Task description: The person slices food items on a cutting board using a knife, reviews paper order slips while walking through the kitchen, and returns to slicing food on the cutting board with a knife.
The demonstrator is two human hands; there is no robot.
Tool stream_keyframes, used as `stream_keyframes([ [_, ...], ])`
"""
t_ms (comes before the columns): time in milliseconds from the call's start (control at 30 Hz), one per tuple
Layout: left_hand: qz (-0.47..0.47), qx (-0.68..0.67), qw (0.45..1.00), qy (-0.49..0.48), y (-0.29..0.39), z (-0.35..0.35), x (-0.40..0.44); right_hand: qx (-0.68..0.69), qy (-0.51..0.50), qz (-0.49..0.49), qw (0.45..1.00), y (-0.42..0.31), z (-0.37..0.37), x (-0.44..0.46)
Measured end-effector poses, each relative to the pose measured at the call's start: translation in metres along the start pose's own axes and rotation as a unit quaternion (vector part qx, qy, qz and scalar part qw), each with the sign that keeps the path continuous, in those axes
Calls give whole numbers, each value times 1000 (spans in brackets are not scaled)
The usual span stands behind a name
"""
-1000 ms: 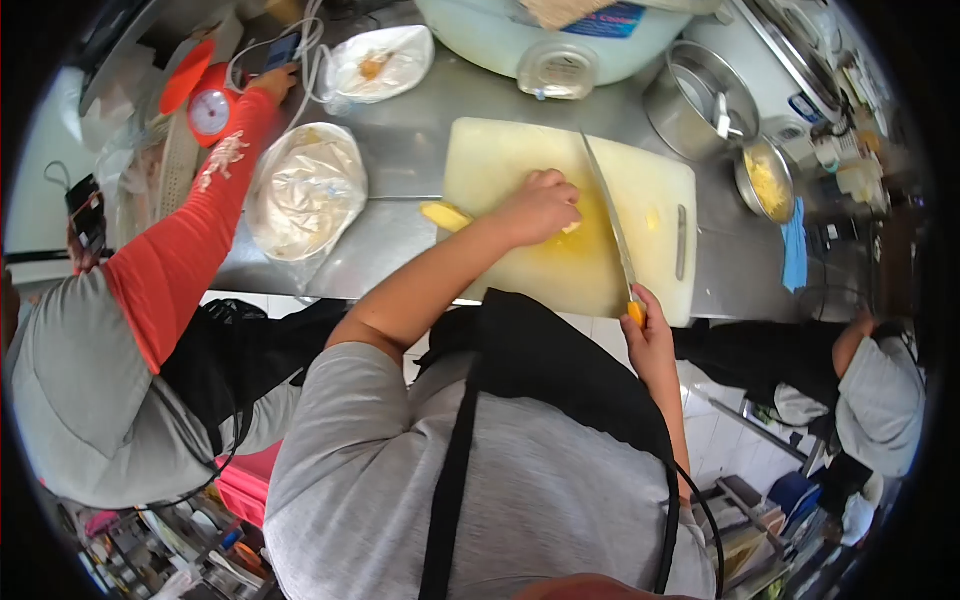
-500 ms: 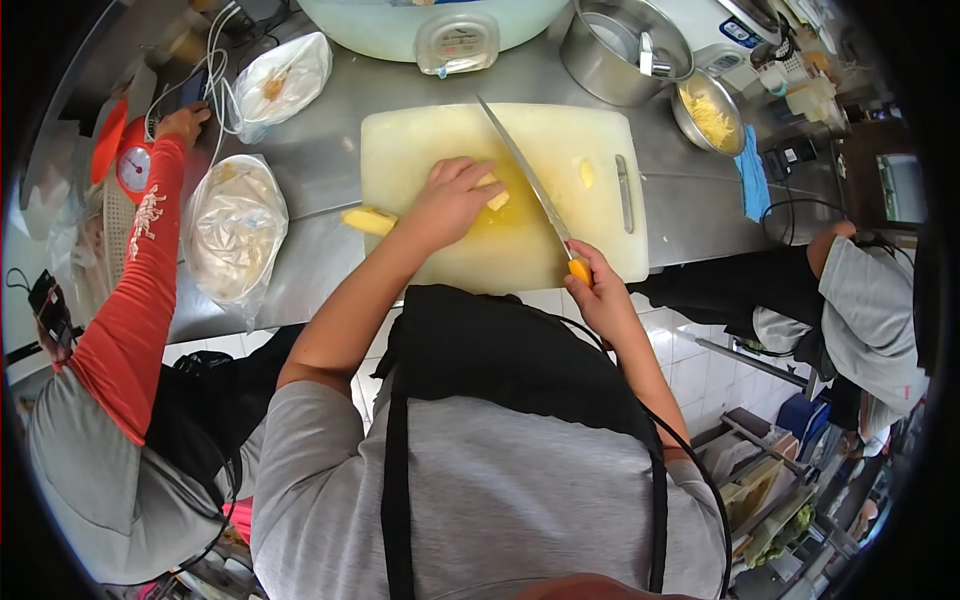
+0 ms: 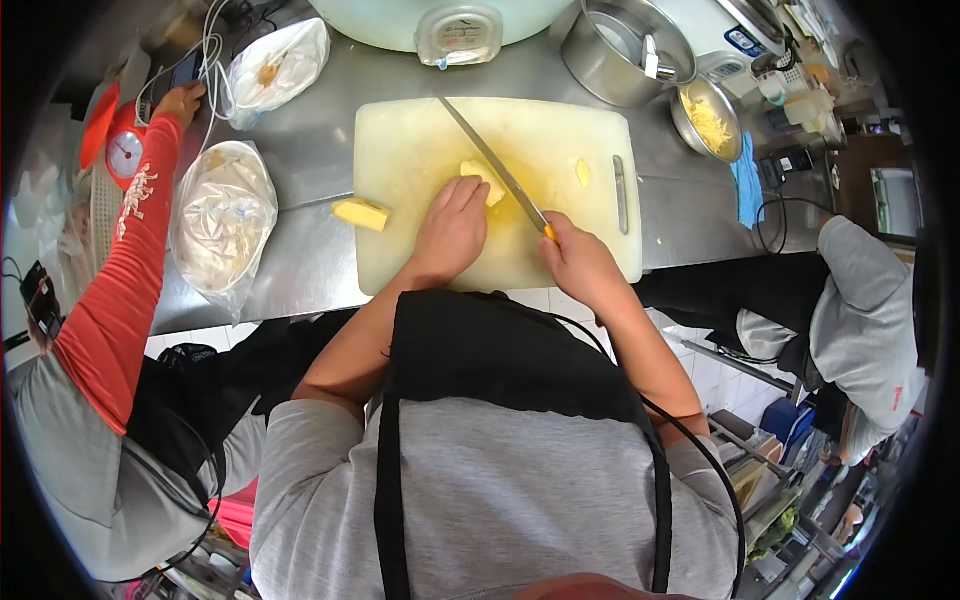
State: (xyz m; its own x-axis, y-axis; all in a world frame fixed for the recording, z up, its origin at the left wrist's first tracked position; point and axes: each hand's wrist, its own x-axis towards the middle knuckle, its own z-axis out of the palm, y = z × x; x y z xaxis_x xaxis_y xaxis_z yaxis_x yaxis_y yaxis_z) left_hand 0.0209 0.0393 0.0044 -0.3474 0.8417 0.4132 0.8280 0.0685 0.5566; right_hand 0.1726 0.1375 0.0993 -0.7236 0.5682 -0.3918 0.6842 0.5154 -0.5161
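My right hand (image 3: 582, 262) grips the orange handle of a long kitchen knife (image 3: 492, 160). Its blade slants up and to the left across the white cutting board (image 3: 400, 130), just beside a pale yellow peeled piece of food (image 3: 482, 178). On that piece rest the bent fingers of my left hand (image 3: 455, 228), holding it down; I cannot make out its exact kind. Toward the board's right side lies a thin yellow slice (image 3: 583, 173). A thicker yellow chunk (image 3: 361, 214) straddles the left edge of the board.
Pale yellow shreds fill a metal bowl (image 3: 688, 128) beside a steel pot (image 3: 610, 60). A blue cloth (image 3: 747, 180) lies to the right. On the left are plastic-covered bowls (image 3: 225, 215), a red scale (image 3: 124, 150) and a co-worker's red sleeve (image 3: 140, 230). Another person stands at right.
The knife has moved left, close to the held yellow piece, with my right hand. My left hand has shifted lower and its fingers have turned upward on the piece.
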Motion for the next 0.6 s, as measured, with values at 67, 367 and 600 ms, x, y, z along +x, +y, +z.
stream_keyframes([
  [67, 2, 11, 1000, 4, -1, 2, -1, -39, 8, -9, 999, -8, -1, 5],
  [367, -21, 41, 999, 25, 6, 8, 0, -155, -15, 28, 987, -23, 5, 13],
  [600, -24, 40, 998, 44, 2, 13, 0, -161, -15, 44, 986, -22, 3, 14],
])
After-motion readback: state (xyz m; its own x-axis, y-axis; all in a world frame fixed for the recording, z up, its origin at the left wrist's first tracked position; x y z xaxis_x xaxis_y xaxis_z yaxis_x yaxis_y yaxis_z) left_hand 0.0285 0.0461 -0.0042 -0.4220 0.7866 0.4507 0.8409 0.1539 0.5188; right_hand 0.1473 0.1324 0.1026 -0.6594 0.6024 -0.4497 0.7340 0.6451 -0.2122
